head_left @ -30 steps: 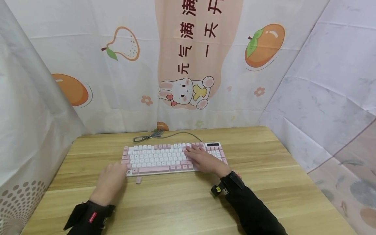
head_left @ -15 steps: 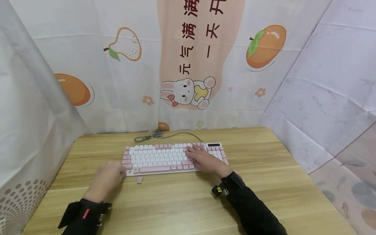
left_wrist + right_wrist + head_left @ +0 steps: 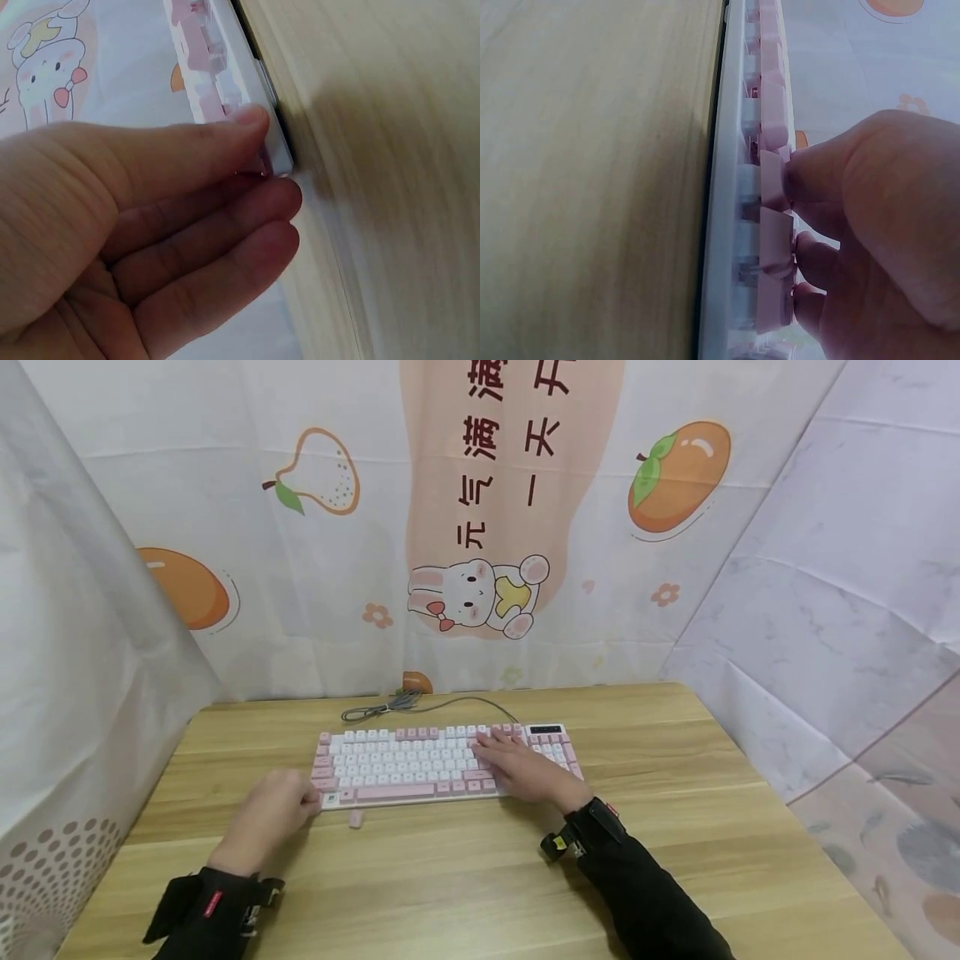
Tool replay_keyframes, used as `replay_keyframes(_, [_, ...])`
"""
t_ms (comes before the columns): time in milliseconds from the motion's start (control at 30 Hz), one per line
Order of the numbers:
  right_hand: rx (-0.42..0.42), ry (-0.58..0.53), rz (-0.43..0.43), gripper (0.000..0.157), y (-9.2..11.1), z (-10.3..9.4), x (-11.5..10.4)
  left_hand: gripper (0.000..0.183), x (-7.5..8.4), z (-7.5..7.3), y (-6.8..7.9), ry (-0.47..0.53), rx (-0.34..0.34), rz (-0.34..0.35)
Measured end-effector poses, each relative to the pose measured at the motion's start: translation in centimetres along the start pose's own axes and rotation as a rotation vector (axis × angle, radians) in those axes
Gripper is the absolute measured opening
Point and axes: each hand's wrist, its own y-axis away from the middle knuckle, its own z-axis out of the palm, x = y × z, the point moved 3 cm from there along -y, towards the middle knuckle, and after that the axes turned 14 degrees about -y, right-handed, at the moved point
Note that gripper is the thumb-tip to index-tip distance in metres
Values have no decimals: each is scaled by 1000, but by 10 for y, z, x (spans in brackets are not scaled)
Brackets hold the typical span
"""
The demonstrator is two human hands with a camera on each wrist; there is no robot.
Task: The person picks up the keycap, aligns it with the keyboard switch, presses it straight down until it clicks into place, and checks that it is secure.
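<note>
A white-and-pink keyboard (image 3: 405,768) lies on the wooden table. My left hand (image 3: 273,810) is at its near left corner, thumb and fingers pinching the pink corner keycap (image 3: 253,163); the index finger is mostly hidden behind the thumb in the left wrist view. Beside that corner, one key spot (image 3: 332,799) shows white with a dark middle and no pink cap. A loose pink keycap (image 3: 356,818) lies on the table just in front of the keyboard. My right hand (image 3: 522,768) rests spread over the right part of the keys, its fingertips touching them.
A grey cable (image 3: 367,711), coiled and tied, lies behind the keyboard and runs to its back edge. The wooden table (image 3: 465,885) ends at a printed fabric backdrop (image 3: 330,568), with more fabric hanging at both sides.
My left hand has shifted slightly left and turned at the keyboard's corner, uncovering more of the capless key spot. The right hand and the loose keycap stay where they were.
</note>
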Motion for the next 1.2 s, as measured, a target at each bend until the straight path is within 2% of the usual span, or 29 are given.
replay_keyframes(233, [-1,-3,8,44,0,1,0,9,-2,1,-1,-7,-25,0])
replay_keyframes(533, [-3,-16,1,43,0,-1,-3,3,-4,0,-2,28,-87,-71])
replay_keyframes(800, [-5,8,-14,44,2,-1,-4,5,-4,-3,-1,35,-55,-70])
replay_keyframes(1200, [6,-20,-8,43,3,0,-3,10,0,-13,2,27,-6,-67])
